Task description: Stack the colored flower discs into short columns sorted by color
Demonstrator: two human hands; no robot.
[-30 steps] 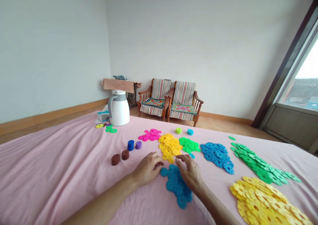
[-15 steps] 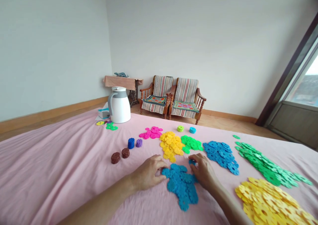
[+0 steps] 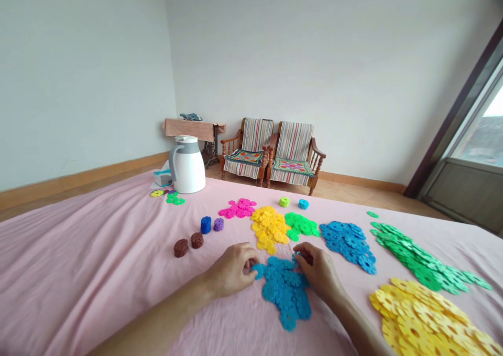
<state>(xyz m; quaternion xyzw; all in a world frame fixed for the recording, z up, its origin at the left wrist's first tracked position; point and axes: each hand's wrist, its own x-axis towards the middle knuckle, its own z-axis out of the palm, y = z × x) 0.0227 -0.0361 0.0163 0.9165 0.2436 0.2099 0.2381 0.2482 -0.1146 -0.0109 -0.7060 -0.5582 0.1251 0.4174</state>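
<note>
Left hand [image 3: 234, 268] and right hand [image 3: 319, 269] flank a loose pile of flat, flower-shaped blue plastic discs [image 3: 286, 288] on a pink cloth [image 3: 118, 272].
The left curls at the pile's ten o'clock, against an outlying disc; the right bends at two, its tips at another; whether either pinches one, I cannot tell. Farther out lie a yellow disc heap [image 3: 270, 226] just before twelve, bright green discs [image 3: 302, 225] just past it, a second blue pile [image 3: 348, 243] at two and two round brown stacks [image 3: 181, 248] at ten.
</note>
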